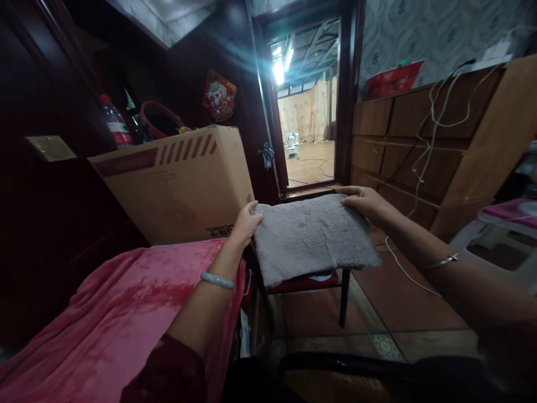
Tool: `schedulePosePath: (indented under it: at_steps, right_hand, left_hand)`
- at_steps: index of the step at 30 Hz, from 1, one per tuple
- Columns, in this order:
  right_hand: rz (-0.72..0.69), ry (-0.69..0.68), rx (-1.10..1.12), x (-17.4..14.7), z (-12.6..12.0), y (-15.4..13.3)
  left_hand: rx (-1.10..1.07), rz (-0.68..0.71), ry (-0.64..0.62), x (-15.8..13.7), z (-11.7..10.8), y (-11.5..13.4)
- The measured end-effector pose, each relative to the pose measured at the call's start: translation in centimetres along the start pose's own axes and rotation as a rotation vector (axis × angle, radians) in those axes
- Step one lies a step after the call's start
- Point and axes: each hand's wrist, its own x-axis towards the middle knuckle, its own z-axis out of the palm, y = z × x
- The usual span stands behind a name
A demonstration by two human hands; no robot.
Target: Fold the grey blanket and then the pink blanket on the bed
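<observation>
A grey fluffy cloth (314, 238) is stretched between my two hands, hanging in front of and over a dark-legged chair (344, 296) with a red seat. My left hand (247, 223) pinches its upper left corner, thumb on top. At the upper right corner, my right hand (364, 202) grips the edge, with the index finger reaching along the top. The cloth's lower edge hangs free and covers most of the chair.
A large cardboard box (188, 184) stands at the left, behind a pink blanket (138, 313). Wooden drawers (423, 140) with dangling white cables line the right. Beside them is a clear plastic bin with a purple lid (509, 212). An open doorway (310, 112) lies ahead.
</observation>
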Motion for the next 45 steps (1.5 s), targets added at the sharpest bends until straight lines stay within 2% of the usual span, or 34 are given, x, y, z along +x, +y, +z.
schedulePosePath:
  at_steps: [4,7,9,11,14,17,19,21,26,32,39,45]
  right_hand:
    - [-0.117,0.073,-0.372,-0.2,0.2,-0.1]
    - [-0.158,0.152,-0.626,-0.9,0.2,-0.4]
    - [-0.199,0.179,-0.741,-1.6,0.1,-0.8]
    - [-0.323,0.174,-0.811,-2.2,0.1,-1.6]
    - [-0.599,0.053,-0.851,-2.8,0.7,-2.7]
    - [-0.749,-0.194,-0.877,-3.0,1.7,-2.9]
    - [-0.768,-0.313,-0.865,-2.8,2.2,-2.5]
    - [-0.784,-0.348,-0.828,-2.5,2.5,-1.8]
    - [-0.8,-0.334,-0.782,-1.9,2.4,-1.0]
    - [-0.805,-0.326,-0.785,-2.0,2.4,-1.1]
    - [-0.806,-0.344,-0.797,-2.0,2.3,-1.1]
    - [-0.779,-0.38,-0.836,-2.0,2.0,-2.4]
  left_hand:
    - [0.227,0.112,-0.001,-0.1,-0.4,0.1]
    - [0.354,0.144,-0.036,-0.2,-1.1,0.1]
    - [0.465,0.162,-0.024,-0.3,-1.6,0.3]
    - [0.616,0.204,0.017,-0.4,-1.8,0.7]
    - [0.805,0.351,-0.014,-0.7,-1.3,1.7]
    - [0.934,0.475,-0.224,-1.2,0.0,2.0]
    - [0.974,0.509,-0.344,-1.5,0.9,1.6]
    - [0.968,0.541,-0.388,-1.7,1.3,0.7]
    - [0.926,0.569,-0.376,-1.3,1.2,-0.7]
    - [0.9,0.577,-0.402,-1.1,1.2,-0.4]
    - [1.034,0.653,-0.344,-3.1,0.0,-0.3]
    - [1.085,0.659,-0.362,-4.5,-1.1,0.3]
